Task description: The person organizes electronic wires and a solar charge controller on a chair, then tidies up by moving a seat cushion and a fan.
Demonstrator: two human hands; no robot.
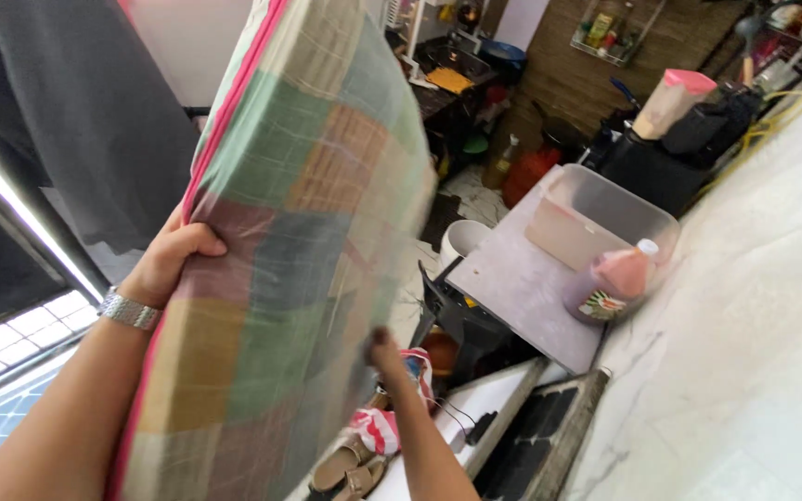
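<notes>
I hold up a thick folded cushion or mattress (290, 241) with a checked cover in green, brown, purple and orange and a pink piped edge. My left hand (171, 260), a metal watch on its wrist, grips its left edge. My right hand (384, 351) holds its lower right edge, fingers mostly hidden behind the fabric. The cushion is tilted and fills the middle of the view.
A dark grey cloth (85, 111) hangs at the left. Right of the cushion stands a grey table (512, 288) with a clear plastic tub (605, 218) and a pink bottle (616, 278). Sandals (345, 468) lie below. The floor is white marble (754, 353). Kitchen clutter sits at the back.
</notes>
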